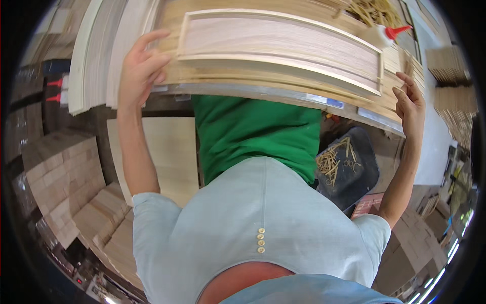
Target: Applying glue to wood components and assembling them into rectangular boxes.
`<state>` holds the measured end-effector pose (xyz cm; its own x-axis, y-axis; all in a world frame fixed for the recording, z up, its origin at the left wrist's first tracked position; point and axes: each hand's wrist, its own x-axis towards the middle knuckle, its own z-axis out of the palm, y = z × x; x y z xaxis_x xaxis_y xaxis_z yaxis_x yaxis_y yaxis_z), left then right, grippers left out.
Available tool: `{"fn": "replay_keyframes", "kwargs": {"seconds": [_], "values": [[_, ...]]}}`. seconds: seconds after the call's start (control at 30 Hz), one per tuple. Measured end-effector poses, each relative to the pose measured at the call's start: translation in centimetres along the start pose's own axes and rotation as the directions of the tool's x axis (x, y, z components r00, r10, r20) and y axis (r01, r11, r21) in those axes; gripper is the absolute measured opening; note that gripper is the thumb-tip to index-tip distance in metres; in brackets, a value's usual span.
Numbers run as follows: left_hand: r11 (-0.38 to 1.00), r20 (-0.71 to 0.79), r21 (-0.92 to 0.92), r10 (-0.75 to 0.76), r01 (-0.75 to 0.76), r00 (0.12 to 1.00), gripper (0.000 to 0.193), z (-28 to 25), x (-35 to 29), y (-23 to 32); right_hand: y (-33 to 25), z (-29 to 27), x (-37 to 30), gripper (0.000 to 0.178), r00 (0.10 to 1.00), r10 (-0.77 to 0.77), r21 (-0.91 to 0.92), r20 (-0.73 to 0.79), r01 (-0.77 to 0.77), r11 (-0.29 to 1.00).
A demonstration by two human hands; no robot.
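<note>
Both hands' grip (142, 71) (411, 104) flanks the wooden panel (278, 43) (ends only).

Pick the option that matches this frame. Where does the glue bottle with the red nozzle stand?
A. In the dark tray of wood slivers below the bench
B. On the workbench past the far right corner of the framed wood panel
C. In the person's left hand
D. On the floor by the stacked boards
B: the glue bottle sits on the workbench just beyond the framed wood panel, and neither hand holds it.
</note>
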<state>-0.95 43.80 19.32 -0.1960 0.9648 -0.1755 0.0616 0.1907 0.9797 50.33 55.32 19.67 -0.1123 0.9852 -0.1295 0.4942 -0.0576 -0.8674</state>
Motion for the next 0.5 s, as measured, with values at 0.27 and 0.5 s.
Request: {"fn": "replay_keyframes", "kwargs": {"seconds": [0.27,0.5], "values": [[0.987,0.108,0.158,-0.017,0.000,0.994,0.056,-0.8,3.1,0.0,0.2,2.5,3.9,0.050,0.953,0.083,0.130,0.290,-0.125,0.984],[0.993,0.174,0.100,-0.078,0.062,0.982,0.049,-0.5,5.5,0.1,0.7,2.0,5.5,0.046,0.941,0.074,0.238,0.329,-0.159,0.958]]}}
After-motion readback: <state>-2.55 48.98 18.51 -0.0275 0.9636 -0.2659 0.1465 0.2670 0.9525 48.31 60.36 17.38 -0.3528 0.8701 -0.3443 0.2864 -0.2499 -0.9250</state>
